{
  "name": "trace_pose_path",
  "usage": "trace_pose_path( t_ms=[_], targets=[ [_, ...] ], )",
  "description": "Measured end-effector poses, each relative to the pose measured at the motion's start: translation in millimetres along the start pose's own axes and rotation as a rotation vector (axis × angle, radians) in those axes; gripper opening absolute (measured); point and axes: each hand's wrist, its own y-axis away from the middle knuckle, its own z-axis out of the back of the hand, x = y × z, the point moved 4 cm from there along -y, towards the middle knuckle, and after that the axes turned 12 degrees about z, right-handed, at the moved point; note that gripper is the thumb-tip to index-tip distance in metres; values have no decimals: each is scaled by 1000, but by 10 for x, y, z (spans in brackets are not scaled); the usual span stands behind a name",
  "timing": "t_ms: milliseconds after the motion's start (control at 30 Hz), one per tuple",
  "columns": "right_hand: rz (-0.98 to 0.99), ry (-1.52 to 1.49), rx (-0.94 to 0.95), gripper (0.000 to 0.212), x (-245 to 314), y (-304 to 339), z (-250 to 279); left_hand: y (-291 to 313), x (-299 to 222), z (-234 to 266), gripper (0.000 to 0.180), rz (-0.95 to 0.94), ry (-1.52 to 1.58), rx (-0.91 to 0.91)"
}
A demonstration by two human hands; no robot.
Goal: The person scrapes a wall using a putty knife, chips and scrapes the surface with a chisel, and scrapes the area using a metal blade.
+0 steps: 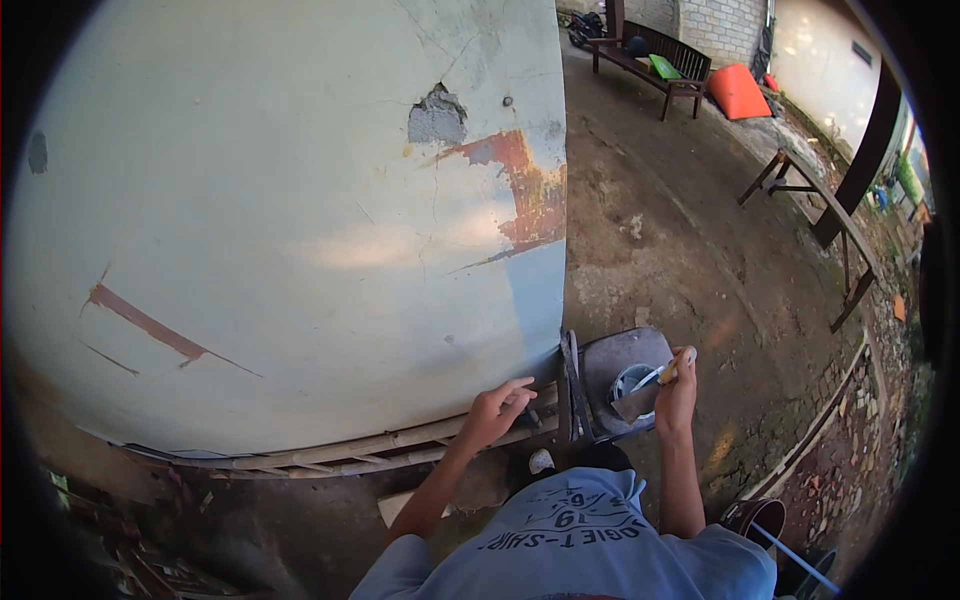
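Note:
My left hand [496, 411] rests with fingers spread on a bamboo scaffold pole [360, 452] at the foot of a pale plastered wall [300, 220]. My right hand [678, 385] grips the wooden handle of a trowel [640, 398], whose grey blade hangs over a round bucket [630, 380]. The bucket sits on a grey flat board [620, 355] just right of the wall's corner. The wall has a broken grey patch [437, 118] and rust-red stains [525, 185].
Bare dirt ground [680, 250] stretches right of the wall. A dark wooden bench [655, 60] and an orange sheet [738, 92] stand at the back. A wooden trestle [835, 225] is on the right. A dark bucket [755, 518] sits at lower right.

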Motion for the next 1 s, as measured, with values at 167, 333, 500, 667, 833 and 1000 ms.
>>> trace_pose_path(
  t_ms=[167, 333, 500, 667, 833, 1000],
  targets=[
    [-95, -166, 6, 26, 1, 42, -440, 24, 62, -402, 33, 89, 383, 36],
    [-202, -455, 306, 15, 123, 220, -1175, -40, -416, -320, 44, 20, 436, -10],
    [-271, -358, 530, 13, 89, 456, -1378, -263, -1084, -56, 46, -139, 493, -160],
    [-156, -124, 782, 18, 87, 519, -1416, -612, -1457, -169, 23, -59, 517, -199],
    [228, 214, 1014, 20, 145, 234, -1475, -674, -1516, -123, 20, -114, 437, -394],
    [298, -2, 798, 16, 359, -58, -1852, -730, -1704, -119, 25, -153, 446, -521]
  ],
)
